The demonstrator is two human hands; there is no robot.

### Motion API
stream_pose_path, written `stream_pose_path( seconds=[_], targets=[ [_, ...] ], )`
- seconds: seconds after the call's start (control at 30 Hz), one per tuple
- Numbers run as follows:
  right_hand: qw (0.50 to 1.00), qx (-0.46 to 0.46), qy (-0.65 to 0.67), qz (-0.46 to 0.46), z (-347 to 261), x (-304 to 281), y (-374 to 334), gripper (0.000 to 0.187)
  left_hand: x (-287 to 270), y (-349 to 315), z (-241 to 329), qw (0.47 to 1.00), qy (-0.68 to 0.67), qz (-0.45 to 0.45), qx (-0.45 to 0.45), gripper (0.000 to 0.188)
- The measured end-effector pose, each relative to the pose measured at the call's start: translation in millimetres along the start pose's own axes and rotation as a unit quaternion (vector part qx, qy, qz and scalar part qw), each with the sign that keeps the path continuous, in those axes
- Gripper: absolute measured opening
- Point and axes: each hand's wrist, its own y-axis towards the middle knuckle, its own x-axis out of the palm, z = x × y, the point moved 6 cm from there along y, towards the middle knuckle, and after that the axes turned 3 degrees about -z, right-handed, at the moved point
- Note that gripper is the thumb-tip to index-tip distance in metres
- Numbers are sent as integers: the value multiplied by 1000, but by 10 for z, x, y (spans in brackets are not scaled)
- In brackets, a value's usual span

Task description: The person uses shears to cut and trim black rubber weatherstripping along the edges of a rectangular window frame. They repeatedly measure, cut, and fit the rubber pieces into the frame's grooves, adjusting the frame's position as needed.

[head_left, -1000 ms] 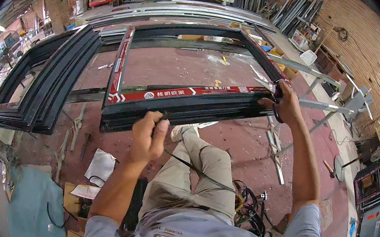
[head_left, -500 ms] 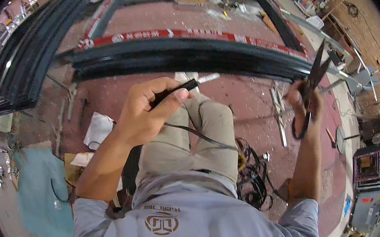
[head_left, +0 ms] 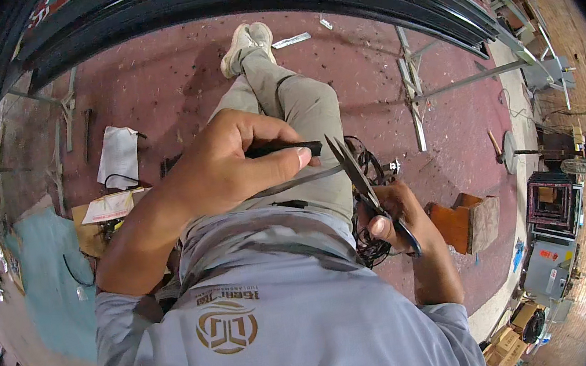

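Observation:
My left hand (head_left: 220, 164) is closed around a black rubber-like strip (head_left: 309, 153), its cut end sticking out past my thumb and fingers. A thin length of dark strip (head_left: 296, 182) runs below that hand, across my lap to the right. In my right hand (head_left: 398, 207) is a pair of black-handled scissors (head_left: 355, 171), blades a little apart and pointing up and left. Their tips are just right of the strip's end; whether they touch it I cannot tell. A tangled heap of black strip (head_left: 370, 248) lies on the floor beside my lap, partly behind my right hand.
Long dark metal profiles (head_left: 211, 7) span the far side on metal stands (head_left: 414, 104). A wooden box (head_left: 466, 224) stands on the reddish floor at right. White paper (head_left: 118, 158) and a teal sheet (head_left: 56, 295) lie at left.
My right hand has brought the scissors left, from far out at the right to the strip's end. My left hand still holds the strip. The view has tilted closer to my body.

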Motion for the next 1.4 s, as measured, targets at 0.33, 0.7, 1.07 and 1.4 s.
stream_pose_path(
  seconds=[0.33, 0.7, 1.07, 1.4],
  targets=[
    [997, -8, -72, -31, 63, 44, 86, 73, -19, -87, -85, 1000, -23, 1, 0, 28],
    [992, 4, -67, -107, 106, 100, 137, 65, -8, -88, -158, 999, -22, -7, -23, 24],
    [995, 0, -34, -95, 123, 146, 166, 64, -8, -26, -244, 998, -46, -19, -34, 23],
    [995, 33, -6, -93, 205, 158, 144, 63, -42, 47, -258, 999, 4, -25, -32, 26]
  ],
)
